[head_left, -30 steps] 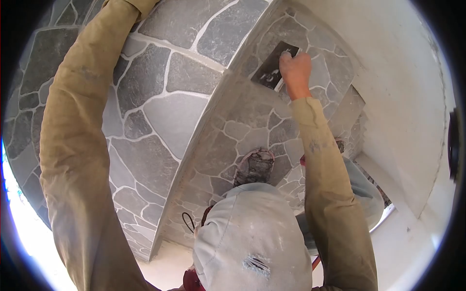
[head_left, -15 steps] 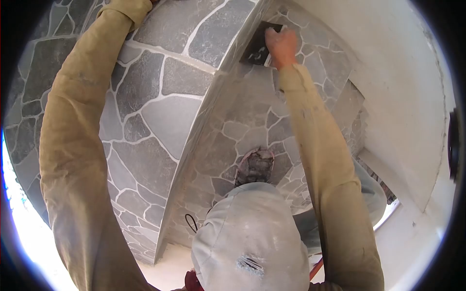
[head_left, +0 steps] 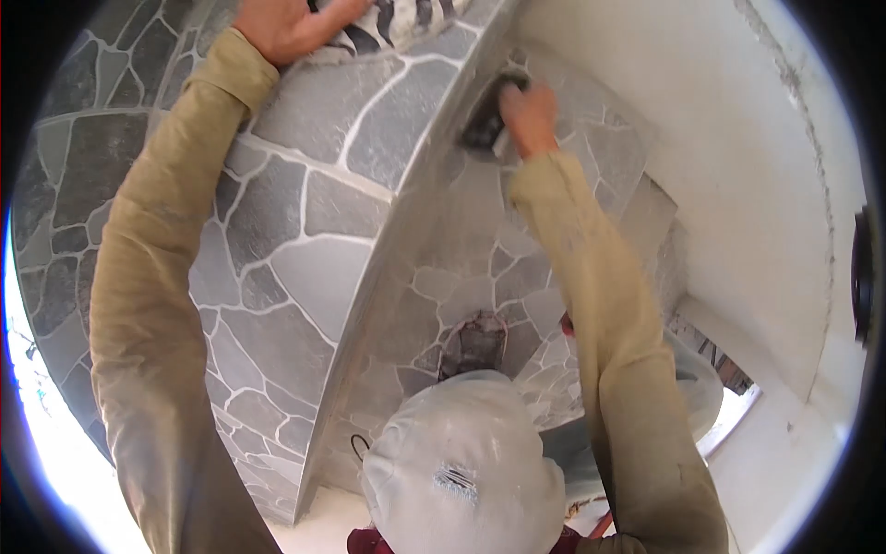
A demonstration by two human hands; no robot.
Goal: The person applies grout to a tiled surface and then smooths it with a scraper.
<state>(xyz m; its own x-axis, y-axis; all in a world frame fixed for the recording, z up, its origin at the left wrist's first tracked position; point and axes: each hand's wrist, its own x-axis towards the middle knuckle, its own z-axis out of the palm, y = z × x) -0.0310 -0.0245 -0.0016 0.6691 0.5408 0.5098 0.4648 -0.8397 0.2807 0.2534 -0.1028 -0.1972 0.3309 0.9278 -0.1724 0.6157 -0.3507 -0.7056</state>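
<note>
In the head view, the person's right hand (head_left: 533, 115) is closed around the handle of a rectangular trowel (head_left: 484, 120), out toward half past twelve. Its dark plate, blurred, lies on the lower stone paving (head_left: 461, 286), near the foot of the raised stone cladding (head_left: 318, 277), whose edge runs from twelve down to seven o'clock. The left hand (head_left: 288, 28) is well apart at eleven, thumb beside a mottled black-and-white patch (head_left: 406, 23); its fingers leave the frame, so I cannot tell whether they grip anything. A shoe (head_left: 475, 346) stands just off centre toward five, beyond a frayed grey trouser knee (head_left: 461, 462).

For good trowel work, I would keep the pressure even, tilt the leading edge slightly, follow the corner without scraping the cladding, and keep the shoe off freshly worked joints.
</note>
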